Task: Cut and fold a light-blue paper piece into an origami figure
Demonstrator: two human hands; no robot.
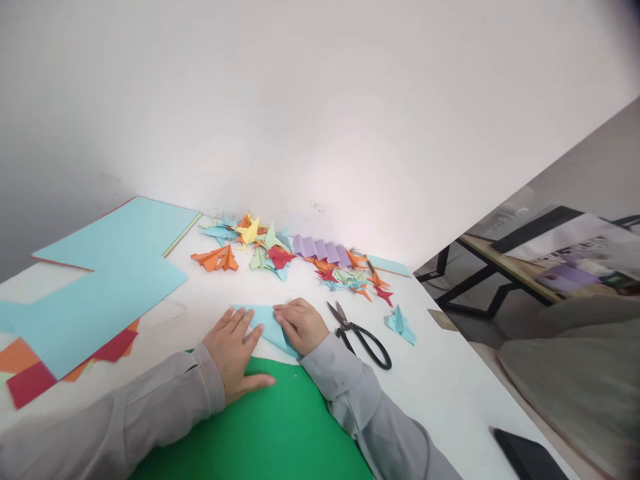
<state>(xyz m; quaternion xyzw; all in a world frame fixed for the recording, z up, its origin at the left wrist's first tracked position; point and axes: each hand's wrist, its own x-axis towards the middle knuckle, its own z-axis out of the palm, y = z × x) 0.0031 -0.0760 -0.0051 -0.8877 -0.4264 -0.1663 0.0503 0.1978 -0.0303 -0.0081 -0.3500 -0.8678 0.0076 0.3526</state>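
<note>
A folded light blue sheet of paper [267, 325] with a slanting lower edge lies on the white table, just beyond a green sheet [270, 427]. My left hand [233, 350] rests flat on the paper's left part, fingers stretched and thumb spread out over the green. On the paper's right side, my right hand [301, 327] has its fingers curled and pressed together at the upper edge; its palm side is hidden. Black-handled scissors [361, 335] lie slightly open to the right of that hand, with a folded light blue paper figure [400, 325] farther right.
Folded paper figures [270, 243] in several colours lie along the wall, beside a pleated purple paper strip [323, 250]. Large light blue sheets [115, 233] and smaller red and orange pieces [31, 385] cover the left. A dark phone-like object [527, 453] lies at the right edge.
</note>
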